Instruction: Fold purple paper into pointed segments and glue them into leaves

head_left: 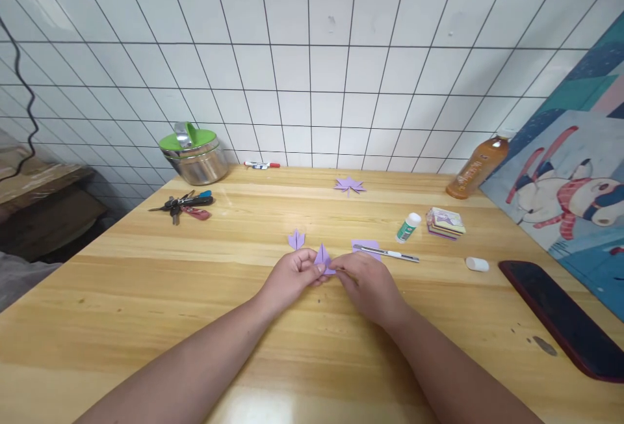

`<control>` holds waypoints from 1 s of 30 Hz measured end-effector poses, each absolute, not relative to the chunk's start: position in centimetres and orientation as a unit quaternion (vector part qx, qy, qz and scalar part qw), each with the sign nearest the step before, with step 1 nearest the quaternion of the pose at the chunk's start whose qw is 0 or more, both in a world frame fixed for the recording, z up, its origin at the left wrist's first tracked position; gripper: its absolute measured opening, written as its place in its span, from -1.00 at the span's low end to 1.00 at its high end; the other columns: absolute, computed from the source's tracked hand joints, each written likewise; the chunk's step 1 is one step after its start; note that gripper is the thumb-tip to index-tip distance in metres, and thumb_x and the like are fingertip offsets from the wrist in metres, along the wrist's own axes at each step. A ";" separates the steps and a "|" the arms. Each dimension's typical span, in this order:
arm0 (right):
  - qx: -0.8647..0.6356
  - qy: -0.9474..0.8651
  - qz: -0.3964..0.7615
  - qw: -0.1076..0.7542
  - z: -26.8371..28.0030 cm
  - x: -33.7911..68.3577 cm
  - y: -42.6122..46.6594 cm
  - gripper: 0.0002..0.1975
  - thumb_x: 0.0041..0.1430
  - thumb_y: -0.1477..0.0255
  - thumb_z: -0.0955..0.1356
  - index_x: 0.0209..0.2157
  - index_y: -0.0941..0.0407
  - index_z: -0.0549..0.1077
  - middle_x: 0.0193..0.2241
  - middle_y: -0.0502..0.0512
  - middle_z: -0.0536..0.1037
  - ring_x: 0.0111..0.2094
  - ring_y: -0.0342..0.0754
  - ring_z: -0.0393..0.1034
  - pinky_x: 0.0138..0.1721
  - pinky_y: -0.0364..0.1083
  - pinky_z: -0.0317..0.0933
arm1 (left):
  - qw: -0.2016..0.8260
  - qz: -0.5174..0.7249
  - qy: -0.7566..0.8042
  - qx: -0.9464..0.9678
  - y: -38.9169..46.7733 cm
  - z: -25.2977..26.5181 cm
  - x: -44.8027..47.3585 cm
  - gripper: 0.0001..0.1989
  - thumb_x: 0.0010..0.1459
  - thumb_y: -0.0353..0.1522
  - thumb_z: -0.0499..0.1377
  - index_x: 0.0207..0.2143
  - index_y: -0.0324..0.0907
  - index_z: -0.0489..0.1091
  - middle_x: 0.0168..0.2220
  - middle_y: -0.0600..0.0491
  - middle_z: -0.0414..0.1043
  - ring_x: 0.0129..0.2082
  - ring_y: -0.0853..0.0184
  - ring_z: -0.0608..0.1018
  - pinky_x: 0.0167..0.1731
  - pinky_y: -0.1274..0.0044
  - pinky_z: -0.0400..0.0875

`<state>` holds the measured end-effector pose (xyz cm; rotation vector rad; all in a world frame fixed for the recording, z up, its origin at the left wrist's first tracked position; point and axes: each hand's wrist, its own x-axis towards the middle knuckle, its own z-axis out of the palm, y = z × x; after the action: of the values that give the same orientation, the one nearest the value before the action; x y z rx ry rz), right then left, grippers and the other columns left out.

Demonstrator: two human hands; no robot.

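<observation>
A small folded purple paper [322, 257] with a pointed top is held just above the table. My left hand [294, 276] pinches its left side between thumb and fingers. At its lower right edge, the fingertips of my right hand [366, 283] are closed on the same paper, covering part of it. Just beyond my left hand lies another folded purple piece [296, 240] with several points. A flat purple sheet [364, 246] rests beyond my right hand, with a slim utility knife [390, 253] lying across it.
Farther back sits a purple paper leaf shape [350, 185]. To the right are a glue stick [408, 227], its white cap [476, 264], a paper stack [445, 223], a bottle [480, 167] and a phone [560, 317]. Keys [184, 205], a steel pot [195, 157] and a marker [262, 165] stand left.
</observation>
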<state>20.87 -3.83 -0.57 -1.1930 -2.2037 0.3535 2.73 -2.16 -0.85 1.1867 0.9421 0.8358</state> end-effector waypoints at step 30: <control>-0.502 -0.779 0.189 0.324 -0.4 20.0 -4.6 -0.65 0.01 0.47 0.33 -0.11 0.05 0.29 -0.22 0.07 0.46 -0.20 -0.05 0.34 -0.26 -0.08 0.25 | 0.603 0.329 0.424 0.590 -2.5 -0.8 2.9 -0.82 -0.02 -0.27 0.21 -0.48 -0.23 0.42 -0.54 0.08 0.42 -0.52 0.41 0.42 -0.45 0.60 0.26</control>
<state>19.95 -4.62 -0.40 -1.3167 -2.0445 0.4961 2.94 -2.54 -0.81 1.3661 0.9817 0.7623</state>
